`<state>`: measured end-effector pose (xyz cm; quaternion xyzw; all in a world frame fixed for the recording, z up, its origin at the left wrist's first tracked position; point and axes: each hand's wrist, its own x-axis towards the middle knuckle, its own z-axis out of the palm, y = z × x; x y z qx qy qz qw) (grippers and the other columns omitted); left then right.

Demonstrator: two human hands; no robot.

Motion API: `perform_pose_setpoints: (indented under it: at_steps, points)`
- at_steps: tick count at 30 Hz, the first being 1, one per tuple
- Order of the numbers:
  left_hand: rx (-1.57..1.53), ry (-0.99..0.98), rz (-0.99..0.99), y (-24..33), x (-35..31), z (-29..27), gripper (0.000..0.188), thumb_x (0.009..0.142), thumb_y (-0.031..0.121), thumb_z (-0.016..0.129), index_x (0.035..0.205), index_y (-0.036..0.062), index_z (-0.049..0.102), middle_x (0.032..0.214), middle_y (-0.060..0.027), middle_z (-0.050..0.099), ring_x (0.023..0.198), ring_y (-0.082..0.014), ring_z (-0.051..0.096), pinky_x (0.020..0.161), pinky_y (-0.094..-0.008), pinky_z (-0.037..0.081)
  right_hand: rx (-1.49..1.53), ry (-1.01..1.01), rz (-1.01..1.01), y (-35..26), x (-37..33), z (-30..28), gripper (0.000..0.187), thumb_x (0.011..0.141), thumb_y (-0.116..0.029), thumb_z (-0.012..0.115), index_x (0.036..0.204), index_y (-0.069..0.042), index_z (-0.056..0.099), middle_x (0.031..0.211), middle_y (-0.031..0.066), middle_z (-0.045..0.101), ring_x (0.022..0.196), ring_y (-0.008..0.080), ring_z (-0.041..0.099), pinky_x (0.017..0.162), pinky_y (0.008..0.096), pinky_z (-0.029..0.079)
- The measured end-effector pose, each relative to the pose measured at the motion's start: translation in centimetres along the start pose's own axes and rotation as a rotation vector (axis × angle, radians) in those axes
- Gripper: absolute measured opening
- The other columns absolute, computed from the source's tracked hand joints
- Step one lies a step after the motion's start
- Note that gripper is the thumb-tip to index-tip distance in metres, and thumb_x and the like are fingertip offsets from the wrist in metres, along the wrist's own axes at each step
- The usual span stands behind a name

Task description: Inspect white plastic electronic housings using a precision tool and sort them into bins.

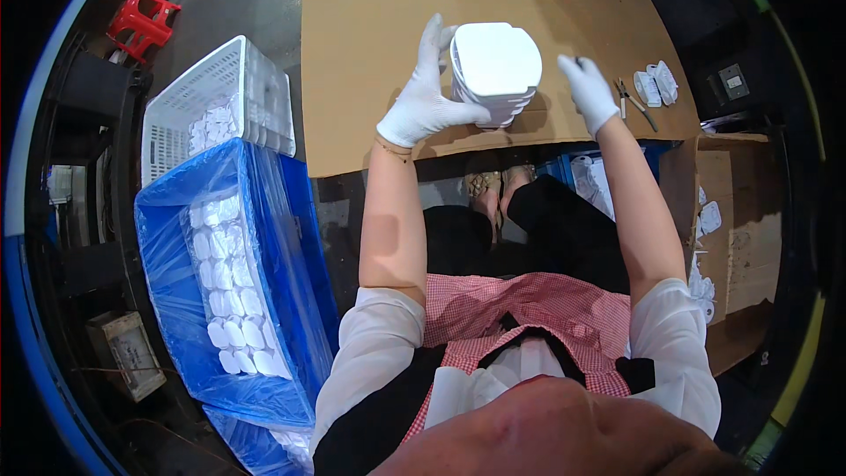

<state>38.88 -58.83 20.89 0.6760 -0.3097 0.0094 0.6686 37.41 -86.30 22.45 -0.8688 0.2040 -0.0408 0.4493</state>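
Observation:
A stack of white plastic pieces with rounded corners (496,59) stands tilted over the cardboard-covered table (379,53). My left hand (425,95), in a white knit glove, is wrapped round the stack's left side, thumb at its near edge and fingers at its far side. To the right of the stack, and apart from it, is my right hand (590,95), gloved too. Its fingers are curled in, and a small dark spot shows by the fingertips; what it is, I cannot make out. Wire cutters (636,104) lie on the cardboard beside it.
White plastic pieces (656,85) lie at the table's right. A blue crate (163,211) lined with clear film holds rows of white pieces at left, behind it a white basket (264,97). At right stands a cardboard box (749,238) with loose pieces. A red stool (143,25) is far left.

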Motion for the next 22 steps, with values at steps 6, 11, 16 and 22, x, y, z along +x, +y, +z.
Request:
perform_pose_setpoints:
  at_steps: [6, 11, 16, 22]
  points:
    - [-0.346, -0.001, -0.298, -0.8, -0.7, -0.4, 0.11, 0.074, 0.042, 0.076, 0.149, 0.0051, 0.005, 0.15, -0.0213, 0.025, 0.14, -0.0326, 0.023, 0.112, -0.0487, 0.017, -0.418, -0.045, 0.029, 7.9, 2.7, 1.0, 0.063, 0.086, -0.05, 0.053, 0.126, -0.002, 0.055, 0.119, 0.0202, 0.059, 0.109, 0.0299, 0.055, 0.093, 0.0351, 0.042]
    - [-0.709, 0.288, -0.715, -1.9, -0.7, 0.1, 0.099, 0.083, 0.073, 0.039, 0.149, 0.0043, 0.013, 0.152, -0.0194, 0.022, 0.14, -0.0325, 0.022, 0.113, -0.0493, 0.014, -0.444, 0.034, 0.005, 4.2, 1.0, 1.8, 0.069, 0.087, -0.055, 0.047, 0.131, -0.002, 0.05, 0.139, 0.0207, 0.045, 0.126, 0.0345, 0.046, 0.104, 0.0372, 0.035]
    - [-1.008, 0.34, -0.865, 0.1, 0.2, 3.5, 0.085, 0.089, 0.071, 0.027, 0.146, 0.0073, 0.03, 0.147, -0.011, 0.036, 0.136, -0.0299, 0.032, 0.11, -0.0472, 0.024, 0.576, -0.271, 0.027, 2.1, 1.3, 4.1, 0.07, 0.089, -0.057, 0.044, 0.137, -0.006, 0.043, 0.139, 0.0141, 0.046, 0.129, 0.029, 0.041, 0.108, 0.0375, 0.029]
    - [-0.866, 0.414, -0.555, -1.5, 0.1, 5.1, 0.073, 0.093, 0.065, 0.026, 0.141, 0.0112, 0.039, 0.144, -0.0097, 0.042, 0.136, -0.0272, 0.032, 0.112, -0.0448, 0.023, 1.088, -1.04, 0.334, -6.0, -1.8, 5.7, 0.071, 0.089, -0.055, 0.043, 0.146, -0.015, 0.028, 0.149, 0.0049, 0.034, 0.137, 0.0247, 0.029, 0.116, 0.0404, 0.017]
